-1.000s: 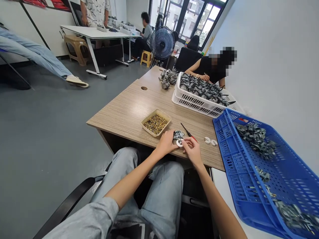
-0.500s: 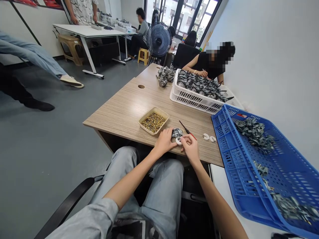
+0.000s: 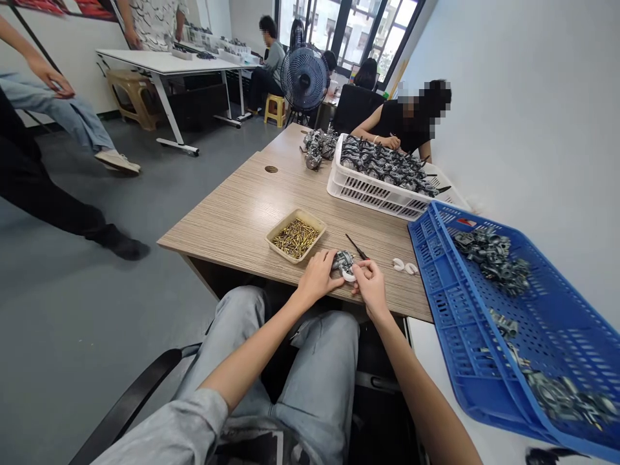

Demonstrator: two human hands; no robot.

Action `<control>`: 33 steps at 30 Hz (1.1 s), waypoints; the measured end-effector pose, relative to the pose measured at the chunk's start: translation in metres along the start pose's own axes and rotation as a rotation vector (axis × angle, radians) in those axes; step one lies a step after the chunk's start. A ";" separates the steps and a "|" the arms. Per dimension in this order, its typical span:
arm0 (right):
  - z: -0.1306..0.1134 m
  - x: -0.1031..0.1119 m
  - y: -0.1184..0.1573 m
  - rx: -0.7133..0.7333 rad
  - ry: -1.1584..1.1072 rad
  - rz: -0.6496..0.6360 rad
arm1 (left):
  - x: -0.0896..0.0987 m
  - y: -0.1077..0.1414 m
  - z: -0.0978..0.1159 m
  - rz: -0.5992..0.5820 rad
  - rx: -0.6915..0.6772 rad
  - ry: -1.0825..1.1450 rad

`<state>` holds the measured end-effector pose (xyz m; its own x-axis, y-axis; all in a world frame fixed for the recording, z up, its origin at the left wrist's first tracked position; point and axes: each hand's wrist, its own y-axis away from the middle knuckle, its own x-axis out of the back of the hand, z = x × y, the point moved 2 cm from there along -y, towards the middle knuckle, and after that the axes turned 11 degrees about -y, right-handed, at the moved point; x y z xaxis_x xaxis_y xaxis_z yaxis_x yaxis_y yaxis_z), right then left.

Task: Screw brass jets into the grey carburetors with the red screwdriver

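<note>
Right now my left hand (image 3: 317, 279) has its fingers closed against the near side of a small cast-metal part (image 3: 341, 260), and my right hand (image 3: 371, 287) is pinching in from the other side, fingertips gripping a white ring (image 3: 347, 276) at the part's lower edge. The part sits between my hands, at 2 o'clock from the left and 10 o'clock from the right, and it's held just above or on the tabletop; I can't tell which. Its long axis seems to run from 9 to 3, though my fingers cover too much to be sure. My right hand is the nearer to the ring.

Just past the part, at 1 o'clock, a red-handled screwdriver (image 3: 358, 248) lies on the wood-grain table (image 3: 227, 213). At 11 o'clock there's a beige tray (image 3: 278, 240) of brass screws (image 3: 294, 238), and at 3 o'clock, two more white rings (image 3: 404, 266). Further out at 3 o'clock, a blue perforated crate (image 3: 527, 336) holds metal parts (image 3: 491, 258). Up at 1 o'clock, a white crate (image 3: 372, 194) is heaped with dark assemblies (image 3: 382, 166), and a co-worker (image 3: 397, 123) sits working beyond it.
</note>
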<state>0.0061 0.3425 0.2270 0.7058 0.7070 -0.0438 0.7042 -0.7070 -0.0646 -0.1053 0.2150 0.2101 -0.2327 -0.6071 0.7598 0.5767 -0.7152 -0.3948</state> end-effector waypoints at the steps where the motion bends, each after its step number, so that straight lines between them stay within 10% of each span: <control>1: 0.001 0.000 0.000 0.003 -0.001 -0.002 | 0.000 0.000 0.000 0.002 0.000 -0.002; 33: 0.006 -0.004 0.001 0.061 -0.093 -0.277 | -0.007 0.000 -0.005 0.038 0.045 -0.016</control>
<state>0.0035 0.3387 0.2213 0.4758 0.8731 -0.1068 0.8609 -0.4871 -0.1467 -0.1073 0.2174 0.2027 -0.1973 -0.6278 0.7530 0.6199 -0.6749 -0.4003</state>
